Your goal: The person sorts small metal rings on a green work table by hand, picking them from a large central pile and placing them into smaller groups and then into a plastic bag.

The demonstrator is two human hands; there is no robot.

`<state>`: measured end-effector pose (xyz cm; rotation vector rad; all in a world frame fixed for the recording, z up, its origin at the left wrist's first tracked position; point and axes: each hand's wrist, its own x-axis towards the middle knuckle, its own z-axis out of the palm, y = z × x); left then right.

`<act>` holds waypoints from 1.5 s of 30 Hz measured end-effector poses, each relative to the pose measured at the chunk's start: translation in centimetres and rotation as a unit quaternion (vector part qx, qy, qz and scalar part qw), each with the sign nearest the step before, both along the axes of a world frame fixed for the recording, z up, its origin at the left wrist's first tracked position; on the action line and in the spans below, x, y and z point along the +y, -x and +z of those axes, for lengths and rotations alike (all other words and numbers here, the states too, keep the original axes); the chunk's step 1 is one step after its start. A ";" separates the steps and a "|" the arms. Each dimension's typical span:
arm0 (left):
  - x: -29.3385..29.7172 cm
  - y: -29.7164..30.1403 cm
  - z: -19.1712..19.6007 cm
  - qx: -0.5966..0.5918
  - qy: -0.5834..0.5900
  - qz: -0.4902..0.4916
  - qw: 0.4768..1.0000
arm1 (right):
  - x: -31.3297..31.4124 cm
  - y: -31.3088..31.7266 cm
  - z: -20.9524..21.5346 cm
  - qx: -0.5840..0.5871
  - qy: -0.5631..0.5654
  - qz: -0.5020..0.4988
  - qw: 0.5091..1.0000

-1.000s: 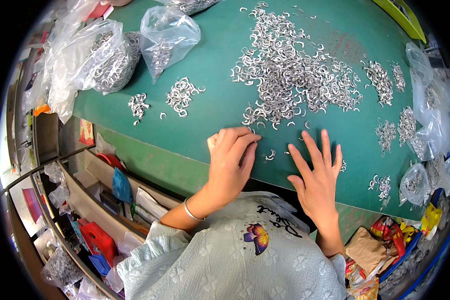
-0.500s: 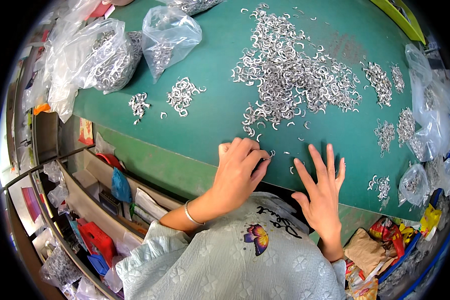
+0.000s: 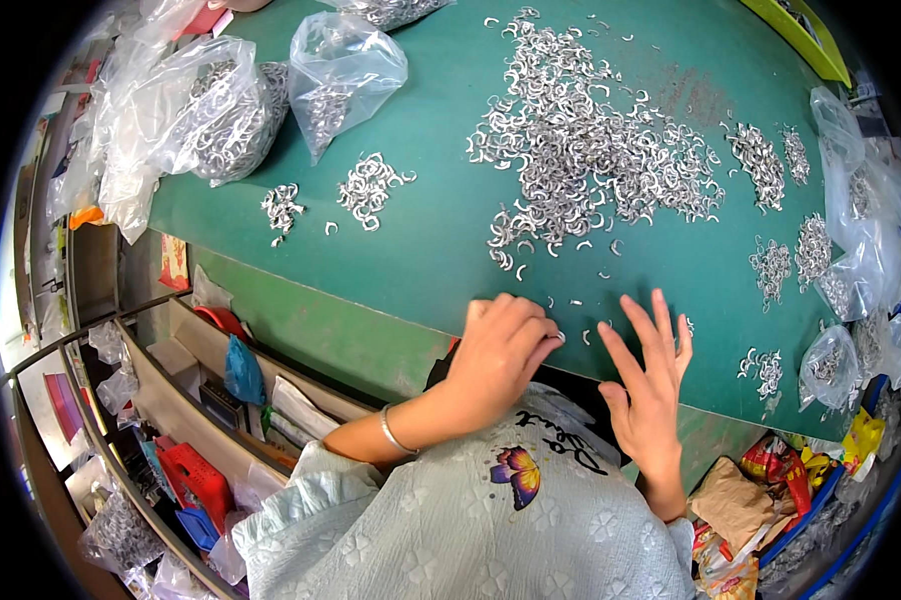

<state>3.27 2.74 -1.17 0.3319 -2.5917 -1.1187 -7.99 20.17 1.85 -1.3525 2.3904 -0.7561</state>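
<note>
Green matting covers the table [image 3: 421, 250] at whose near edge both hands work. The left hand [image 3: 501, 350] is curled, fingertips pinched together over a few loose metal clips [image 3: 581, 322] at the edge; whether it grips one cannot be told. The right hand [image 3: 651, 385], just beside it, is spread flat and holds nothing. Beyond the hands lies the big heap of clips [image 3: 591, 165]. Left of that heap sit two small piles [image 3: 371, 188] and clear bags of clips [image 3: 346, 75]; right of it, more small piles [image 3: 771, 270] and bags [image 3: 871, 230].
</note>
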 end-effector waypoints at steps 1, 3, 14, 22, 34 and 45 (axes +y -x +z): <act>0.5 0.2 -0.2 0.013 -0.004 -0.002 1.000 | 0.1 -0.1 -0.1 -0.005 0.004 0.009 1.000; 1.1 0.6 -0.4 0.030 -0.013 -0.003 0.999 | 0.3 -0.4 -0.2 0.002 0.000 0.000 1.000; 0.2 -0.9 -0.1 0.078 -0.060 0.088 0.991 | -0.3 -2.3 -1.5 0.058 -0.089 0.107 0.989; 0.4 -0.4 0.4 0.069 -0.080 0.091 0.990 | 3.8 -2.7 -2.1 0.075 -0.134 0.059 0.986; 1.3 0.6 0.3 0.020 -0.031 0.062 0.997 | 9.3 -1.4 -2.1 0.121 -0.165 -0.097 0.974; 2.0 2.3 0.0 0.007 0.006 -0.008 1.000 | 9.4 -1.6 -2.0 0.110 -0.158 -0.109 0.975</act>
